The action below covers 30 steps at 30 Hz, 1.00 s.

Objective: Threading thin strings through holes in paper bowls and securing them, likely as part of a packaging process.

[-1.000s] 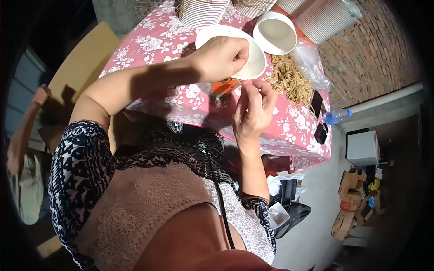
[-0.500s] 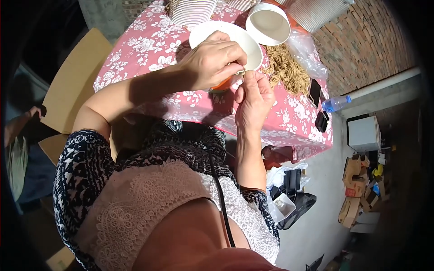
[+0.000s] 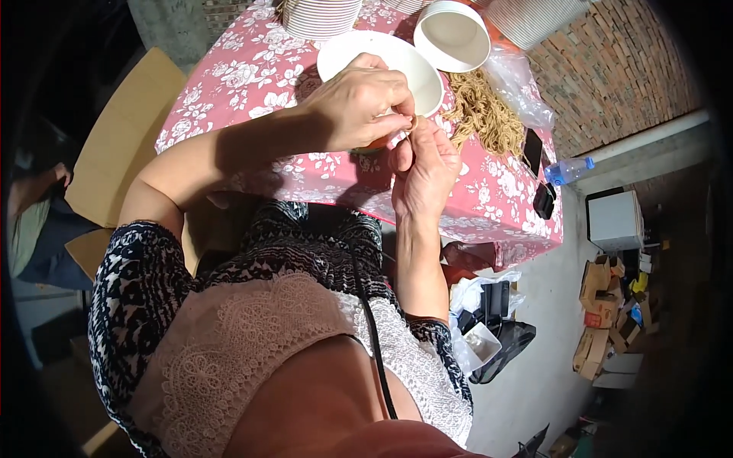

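Note:
My left hand [image 3: 365,105] reaches across in front of a large white bowl [image 3: 425,80], its thumb and fingers pinched together. Just right of it, my right hand [image 3: 429,174] comes up from below with thumb and forefinger closed. Between the two sets of fingertips is a thin pale strand [image 3: 414,122], mostly covered by the fingers. Something orange [image 3: 379,143] shows partly under my left hand, too hidden to name. Beside the bowl, to the right of my hands, lies a loose bundle of tan cord [image 3: 492,118].
A white tub [image 3: 452,37] lies tipped beyond the bowl, near stacked white containers [image 3: 321,17]. A phone [image 3: 532,153] and a plastic bottle [image 3: 569,171] are by the right edge of the flowered tablecloth [image 3: 511,206]. Cardboard [image 3: 126,130] stands at left, near another person's hand [image 3: 61,174].
My right hand has shifted slightly left, its fingertips closer to the left hand's, covering more of the strand. At far left the other person's arm and clothing have moved.

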Each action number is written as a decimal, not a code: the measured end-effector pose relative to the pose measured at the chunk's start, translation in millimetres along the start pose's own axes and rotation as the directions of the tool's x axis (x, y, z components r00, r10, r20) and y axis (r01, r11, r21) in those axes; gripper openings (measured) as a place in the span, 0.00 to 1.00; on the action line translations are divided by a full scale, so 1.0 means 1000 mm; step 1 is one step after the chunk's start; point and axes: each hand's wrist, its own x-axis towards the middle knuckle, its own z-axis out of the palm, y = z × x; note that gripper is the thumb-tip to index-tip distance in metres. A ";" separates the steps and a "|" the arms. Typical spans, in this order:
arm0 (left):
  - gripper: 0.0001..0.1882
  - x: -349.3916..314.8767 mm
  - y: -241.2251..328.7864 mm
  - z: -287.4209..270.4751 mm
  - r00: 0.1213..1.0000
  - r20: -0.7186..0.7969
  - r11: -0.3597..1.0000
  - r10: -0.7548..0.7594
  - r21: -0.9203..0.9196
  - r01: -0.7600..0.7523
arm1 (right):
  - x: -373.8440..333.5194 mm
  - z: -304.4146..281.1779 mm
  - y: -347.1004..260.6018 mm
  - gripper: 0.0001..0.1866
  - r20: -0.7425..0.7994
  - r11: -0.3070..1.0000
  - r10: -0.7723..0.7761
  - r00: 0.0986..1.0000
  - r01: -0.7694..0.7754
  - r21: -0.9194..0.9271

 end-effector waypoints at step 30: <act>0.27 -0.012 -0.085 -0.093 0.820 0.512 0.860 -0.254 0.508 -0.051 | -0.041 -0.099 -0.022 0.07 0.109 0.734 -0.151 0.982 0.185 -0.653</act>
